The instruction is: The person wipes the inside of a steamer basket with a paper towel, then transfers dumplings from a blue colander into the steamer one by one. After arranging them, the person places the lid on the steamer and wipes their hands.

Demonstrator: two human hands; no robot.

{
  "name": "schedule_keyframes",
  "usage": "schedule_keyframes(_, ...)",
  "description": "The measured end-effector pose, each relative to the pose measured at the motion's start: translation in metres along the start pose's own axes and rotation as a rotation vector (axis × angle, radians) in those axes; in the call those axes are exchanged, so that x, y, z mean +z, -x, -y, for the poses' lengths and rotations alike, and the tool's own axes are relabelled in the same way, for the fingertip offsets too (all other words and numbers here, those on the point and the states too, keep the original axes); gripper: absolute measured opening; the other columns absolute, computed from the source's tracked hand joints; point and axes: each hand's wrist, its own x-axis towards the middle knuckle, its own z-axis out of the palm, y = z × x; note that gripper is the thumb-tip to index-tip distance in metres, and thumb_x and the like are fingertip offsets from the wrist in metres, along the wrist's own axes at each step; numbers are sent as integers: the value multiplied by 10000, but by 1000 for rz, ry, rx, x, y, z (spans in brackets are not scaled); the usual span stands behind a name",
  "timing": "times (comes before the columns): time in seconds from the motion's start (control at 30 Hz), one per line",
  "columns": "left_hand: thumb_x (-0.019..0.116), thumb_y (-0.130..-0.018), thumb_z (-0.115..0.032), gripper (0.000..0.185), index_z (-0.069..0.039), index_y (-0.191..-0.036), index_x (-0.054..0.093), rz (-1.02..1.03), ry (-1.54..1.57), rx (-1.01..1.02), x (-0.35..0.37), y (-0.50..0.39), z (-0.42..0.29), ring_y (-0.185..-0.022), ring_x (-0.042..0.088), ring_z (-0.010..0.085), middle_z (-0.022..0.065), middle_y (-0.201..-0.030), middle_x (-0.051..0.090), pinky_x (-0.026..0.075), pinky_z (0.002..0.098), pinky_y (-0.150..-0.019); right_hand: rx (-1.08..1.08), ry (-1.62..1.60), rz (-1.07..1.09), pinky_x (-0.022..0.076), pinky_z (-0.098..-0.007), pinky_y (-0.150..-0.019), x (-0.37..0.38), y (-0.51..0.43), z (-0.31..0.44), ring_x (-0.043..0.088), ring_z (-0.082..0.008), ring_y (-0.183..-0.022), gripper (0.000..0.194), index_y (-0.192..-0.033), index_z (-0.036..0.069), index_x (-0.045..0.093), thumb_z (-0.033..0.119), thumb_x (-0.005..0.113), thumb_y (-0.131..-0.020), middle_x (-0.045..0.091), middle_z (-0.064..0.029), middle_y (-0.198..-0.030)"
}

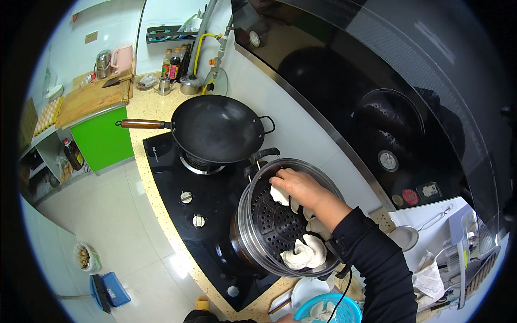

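My right hand [301, 186] reaches into a round metal steamer [248, 238] on the right side of the stove, its fingers closed on a white dumpling [279, 195] over the perforated rack [278, 222]. Several more dumplings [298, 255] lie along the rack's near and right side, some partly behind my wrist. At the bottom edge, a small part of my left hand [286, 319] shows at the rim of a blue plastic colander [352, 307] that holds more dumplings; its fingers are mostly cut off.
A black wok [218, 129] with a wooden handle sits on the other burner of the black glass cooktop [169, 177]. A range hood [323, 80] hangs at the upper right. A white plate [309, 291] lies beside the colander. A dark cable [346, 286] runs across the colander.
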Motion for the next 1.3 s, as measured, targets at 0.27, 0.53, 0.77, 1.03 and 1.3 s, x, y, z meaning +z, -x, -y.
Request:
schedule_keyframes(0.27, 602, -787, -265, 287, -41, -958, 652, -15, -25, -10, 2, 4, 15, -550, 585, 171, 65, -691, 611, 466, 307, -488, 100, -149, -52, 468, -351, -904, -20, 20, 2, 537, -269, -1094, 424, -1238, 105, 511, 9, 488, -826, 544, -88, -1135)
schedule_keyframes(0.53, 603, -779, -255, 262, -27, -891, 666, -73, -11, 12, 15, 8, 38, -518, 577, 180, 74, -652, 610, 460, 318, -478, 220, -263, -175, 484, -368, -888, -107, 108, 53, 570, -305, -1060, 474, -1228, 82, 523, -50, 560, -774, 572, -110, -1162)
schedule_keyframes(0.77, 654, -761, -284, 294, -21, -889, 676, -124, 8, 48, 23, -1, 42, -520, 595, 171, 70, -670, 639, 467, 310, -467, 452, -284, -208, 508, -378, -830, -126, 263, 102, 591, -324, -1008, 412, -1214, 74, 521, 6, 609, -817, 562, -140, -1166)
schedule_keyframes(1.03, 613, -839, -193, 218, -1, -942, 630, -195, 10, 36, 60, 39, -5, -593, 580, 150, 70, -756, 641, 447, 280, -498, 905, -794, 36, 513, -375, -746, -38, 438, 181, 634, -264, -897, 359, -1159, 47, 576, 108, 666, -817, 588, -160, -1054)
schedule_keyframes(1.3, 615, -841, -166, 176, -5, -910, 635, -271, 119, 47, 92, 44, -3, -577, 572, 124, 60, -733, 638, 447, 240, -505, 1132, -879, 92, 509, -384, -794, 141, 504, 290, 608, -350, -972, 556, -1210, 9, 527, 328, 709, -793, 567, -231, -1148)
